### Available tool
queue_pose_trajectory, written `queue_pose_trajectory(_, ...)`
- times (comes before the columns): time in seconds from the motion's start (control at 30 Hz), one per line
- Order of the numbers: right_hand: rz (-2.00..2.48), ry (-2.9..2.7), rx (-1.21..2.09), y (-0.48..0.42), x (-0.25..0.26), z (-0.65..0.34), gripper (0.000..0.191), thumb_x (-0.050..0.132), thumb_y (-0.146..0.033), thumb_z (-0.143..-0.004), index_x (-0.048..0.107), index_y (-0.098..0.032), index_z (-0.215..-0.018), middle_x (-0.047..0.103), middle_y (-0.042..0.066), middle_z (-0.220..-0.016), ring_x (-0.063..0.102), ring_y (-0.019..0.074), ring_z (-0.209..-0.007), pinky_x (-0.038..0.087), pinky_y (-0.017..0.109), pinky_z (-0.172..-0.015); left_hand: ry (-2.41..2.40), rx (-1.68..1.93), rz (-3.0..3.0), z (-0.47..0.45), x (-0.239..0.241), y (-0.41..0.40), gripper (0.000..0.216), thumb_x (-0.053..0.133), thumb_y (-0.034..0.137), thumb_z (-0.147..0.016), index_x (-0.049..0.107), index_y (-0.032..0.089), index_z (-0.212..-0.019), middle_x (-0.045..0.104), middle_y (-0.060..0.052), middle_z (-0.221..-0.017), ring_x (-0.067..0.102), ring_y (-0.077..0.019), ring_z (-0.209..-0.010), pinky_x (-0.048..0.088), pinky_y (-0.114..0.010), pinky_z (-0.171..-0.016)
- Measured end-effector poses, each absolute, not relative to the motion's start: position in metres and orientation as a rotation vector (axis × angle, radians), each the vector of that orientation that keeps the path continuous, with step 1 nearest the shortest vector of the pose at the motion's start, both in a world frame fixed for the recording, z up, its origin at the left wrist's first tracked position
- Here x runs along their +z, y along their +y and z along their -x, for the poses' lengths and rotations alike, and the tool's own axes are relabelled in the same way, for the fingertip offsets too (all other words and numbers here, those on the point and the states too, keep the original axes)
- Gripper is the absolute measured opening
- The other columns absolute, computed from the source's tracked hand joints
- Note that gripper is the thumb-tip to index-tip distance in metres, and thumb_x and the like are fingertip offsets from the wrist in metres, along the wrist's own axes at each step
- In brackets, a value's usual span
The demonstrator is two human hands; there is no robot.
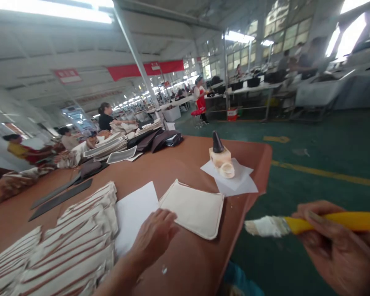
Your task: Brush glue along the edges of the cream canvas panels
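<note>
My left hand (154,236) rests on the brown table (188,263), fingers curled, touching the near edge of a cream fabric panel (193,207) and a white paper sheet (134,216). My right hand (339,246) is off the table's right side, closed round a yellow-handled brush (311,224) whose white, glue-caked bristles point left toward the panel. A glue pot with a dark cone on it (220,158) stands on white paper at the table's far right.
A stack of striped cream panels (64,246) fills the near left. Dark strips (60,195), piles of panels and dark fabric (148,139) lie farther back. Several people work at tables behind. Green floor (311,156) lies to the right.
</note>
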State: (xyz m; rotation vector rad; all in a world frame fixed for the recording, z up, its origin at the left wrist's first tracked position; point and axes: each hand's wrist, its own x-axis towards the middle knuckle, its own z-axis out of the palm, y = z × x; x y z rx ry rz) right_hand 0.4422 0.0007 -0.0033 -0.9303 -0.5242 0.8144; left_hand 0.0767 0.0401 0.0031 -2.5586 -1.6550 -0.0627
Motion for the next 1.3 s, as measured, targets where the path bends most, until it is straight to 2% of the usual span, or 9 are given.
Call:
queue_pose_trajectory(0.1,0.960,-0.512,0.897,0.006,-0.003,-0.444,0.028,0.090,-0.029,-0.059,0.067,-0.016,-0.070,0.055,0.004,-0.087,0.041,0.0050,-0.052,0.042,0.014,-0.040,-1.609,-0.037,2.660,-0.135,-0.023,0.128,0.032,0.059,0.029,-0.095,0.056,0.019,-0.125,0.062,-0.009,-0.124,0.054,-0.0254,-0.118,0.045,-0.041,-0.099)
queue_pose_trajectory(0.2,1.019,-0.463,0.872,0.010,-0.010,-0.457,0.028,0.090,-0.032,-0.059,0.068,-0.018,-0.070,0.055,0.004,-0.086,0.042,0.0057,-0.051,0.043,0.017,-0.039,-1.575,0.052,2.766,-0.176,-0.060,0.186,0.038,0.059,0.037,-0.095,0.056,0.017,-0.127,0.060,-0.010,-0.127,0.058,-0.0264,-0.115,0.048,-0.049,-0.098)
queue_pose_trajectory(0.37,1.104,-0.468,0.871,0.014,-0.027,-0.480,0.020,0.087,-0.032,-0.067,0.073,-0.021,-0.075,0.053,0.006,-0.074,0.043,0.0089,-0.051,0.045,0.019,-0.039,-1.482,0.205,2.904,-0.198,-0.079,0.216,0.034,0.062,0.040,-0.093,0.062,0.016,-0.118,0.062,-0.009,-0.123,0.059,-0.0259,-0.113,0.048,-0.050,-0.098)
queue_pose_trajectory(0.47,1.081,-0.504,0.878,0.018,-0.029,-0.476,0.025,0.089,-0.036,-0.064,0.071,-0.020,-0.071,0.051,0.004,-0.067,0.043,0.0087,-0.050,0.045,0.017,-0.041,-1.504,0.255,2.930,-0.197,-0.073,0.218,0.032,0.063,0.039,-0.093,0.063,0.015,-0.115,0.063,-0.009,-0.119,0.061,-0.0247,-0.108,0.050,-0.049,-0.095)
queue_pose_trajectory(0.57,1.037,-0.551,0.868,0.022,-0.026,-0.465,0.031,0.089,-0.040,-0.063,0.067,-0.018,-0.067,0.049,0.001,-0.064,0.043,0.0079,-0.050,0.043,0.016,-0.042,-1.543,0.259,2.963,-0.195,-0.062,0.215,0.029,0.062,0.039,-0.093,0.063,0.015,-0.109,0.065,-0.007,-0.110,0.064,-0.0219,-0.099,0.053,-0.044,-0.089)
queue_pose_trajectory(0.7,0.968,-0.639,0.841,0.026,-0.025,-0.457,0.027,0.084,-0.038,-0.074,0.066,-0.017,-0.073,0.046,-0.002,-0.062,0.041,0.0070,-0.051,0.037,0.014,-0.043,-1.593,0.145,3.027,-0.185,-0.033,0.198,0.024,0.064,0.039,-0.091,0.064,0.014,-0.092,0.065,-0.004,-0.094,0.062,-0.0180,-0.086,0.052,-0.038,-0.081)
queue_pose_trajectory(0.93,0.834,-0.966,0.729,0.015,-0.001,-0.437,0.014,0.067,-0.029,-0.092,0.063,-0.020,-0.083,0.048,-0.002,-0.065,0.042,0.0100,-0.055,0.037,0.019,-0.049,-1.824,-0.301,3.126,-0.171,0.027,0.123,0.010,0.065,0.023,-0.077,0.058,0.017,-0.074,0.052,0.006,-0.069,0.050,-0.0114,-0.068,0.032,-0.022,-0.058)
queue_pose_trajectory(1.13,0.787,-1.442,0.587,0.010,0.035,-0.402,0.014,0.054,-0.025,-0.097,0.060,-0.019,-0.085,0.053,-0.001,-0.070,0.048,0.0121,-0.057,0.039,0.022,-0.051,-1.990,-0.532,3.161,-0.178,0.056,0.055,0.005,0.061,0.021,-0.073,0.060,0.016,-0.073,0.049,0.006,-0.067,0.045,-0.0121,-0.068,0.030,-0.022,-0.058)
queue_pose_trajectory(1.3,0.839,-1.437,0.417,0.006,0.046,-0.403,0.013,0.057,-0.023,-0.095,0.059,-0.019,-0.083,0.049,-0.003,-0.063,0.044,0.0113,-0.053,0.036,0.023,-0.051,-2.005,-0.671,3.159,-0.180,0.072,0.022,0.010,0.060,0.020,-0.074,0.055,0.016,-0.067,0.048,0.005,-0.069,0.045,-0.0130,-0.070,0.031,-0.022,-0.061)
